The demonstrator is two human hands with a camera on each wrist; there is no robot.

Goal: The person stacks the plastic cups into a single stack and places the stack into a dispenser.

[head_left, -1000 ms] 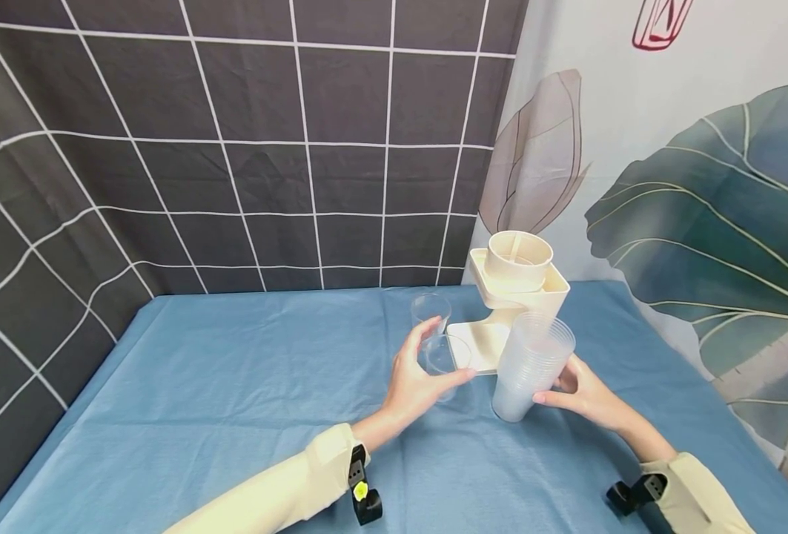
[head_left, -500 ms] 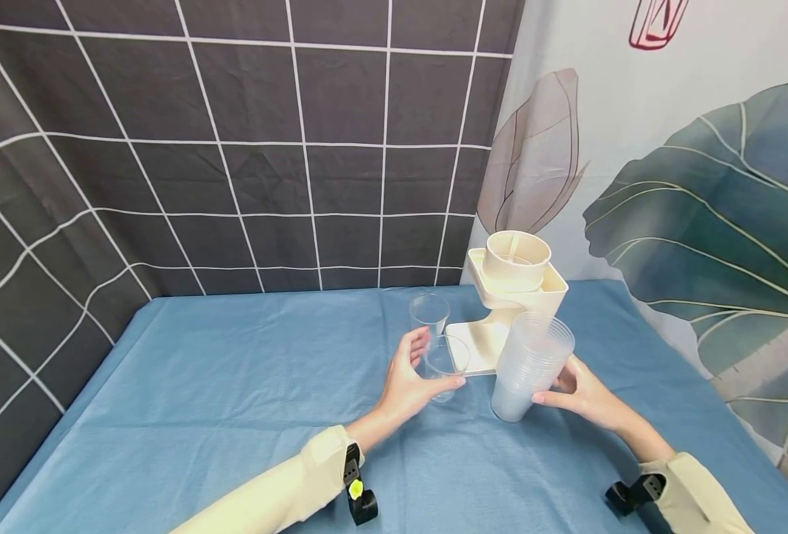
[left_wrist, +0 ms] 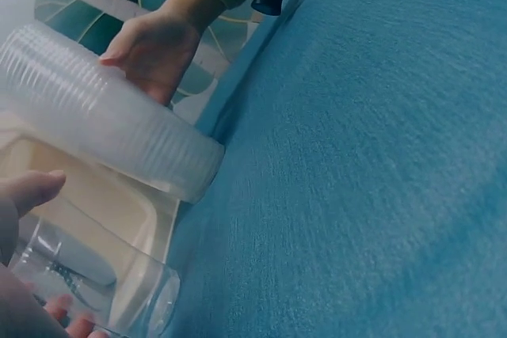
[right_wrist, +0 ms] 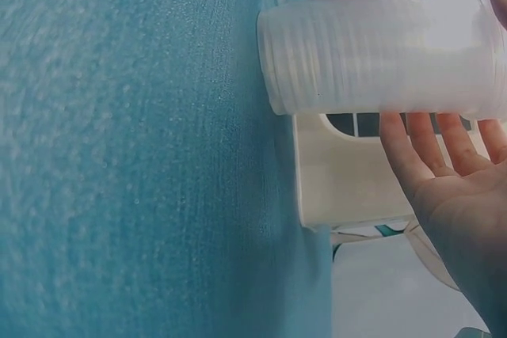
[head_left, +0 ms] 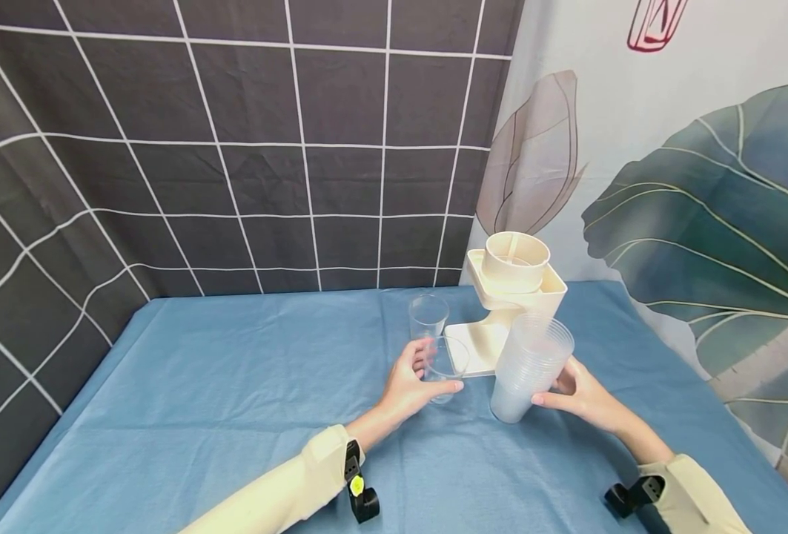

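Observation:
A clear plastic cup [head_left: 448,363] stands upright on the blue cloth. My left hand [head_left: 410,380] is around it, thumb on the near side and fingers on the left. In the left wrist view, fingertips show through the clear wall of that cup [left_wrist: 119,282]. To the right is a tall stack of translucent plastic cups [head_left: 527,371], leaning slightly. My right hand [head_left: 583,393] holds this stack from the right, thumb in front. Its fingers [right_wrist: 428,144] press the side of the stack in the right wrist view. A second clear cup [head_left: 427,308] stands just behind the first.
A cream plastic stand [head_left: 480,337] with a flat base and a round, open-topped cylinder [head_left: 517,259] rises behind the stack. Blue cloth [head_left: 233,371] covers the table. Behind it hang a dark grid-patterned curtain [head_left: 247,178] and a white leaf-print one [head_left: 620,148].
My left fingers have drawn back from beside the rear cup and curled lower against the near cup's left side; the thumb has shifted slightly left. The right hand and stack stay put.

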